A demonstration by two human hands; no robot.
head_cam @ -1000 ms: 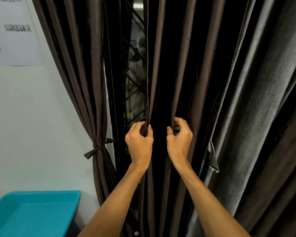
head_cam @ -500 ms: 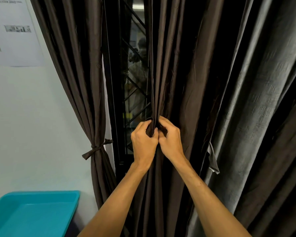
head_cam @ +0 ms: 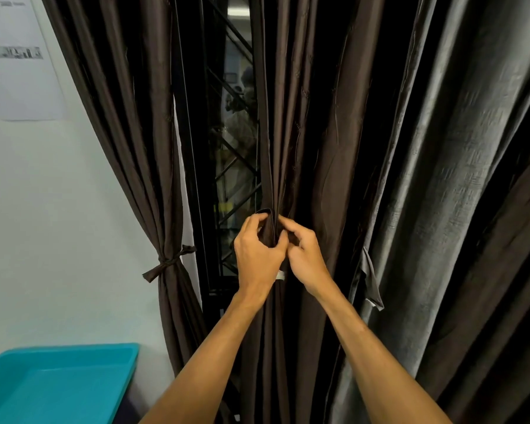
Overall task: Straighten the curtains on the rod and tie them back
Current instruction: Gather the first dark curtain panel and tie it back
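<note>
The left hand and right hand sit side by side, thumbs touching, both curled onto the same bundle of pleats in the brown curtain. The left hand grips the gathered folds from the left, and the curtain's leading edge pokes up just above its fingertips. The right hand pinches the bundle from the right. A small white tag shows between the two wrists.

The held curtain hangs straight up from the hands and straight down between the forearms. Just left of it is a gap showing a black window grille. Further left, a second brown curtain is cinched by a knotted tie at about hand height. On the right hangs a grey curtain with a loose grey fabric strip dangling on it. A teal tray fills the lower left corner and a printed sheet is on the wall.
</note>
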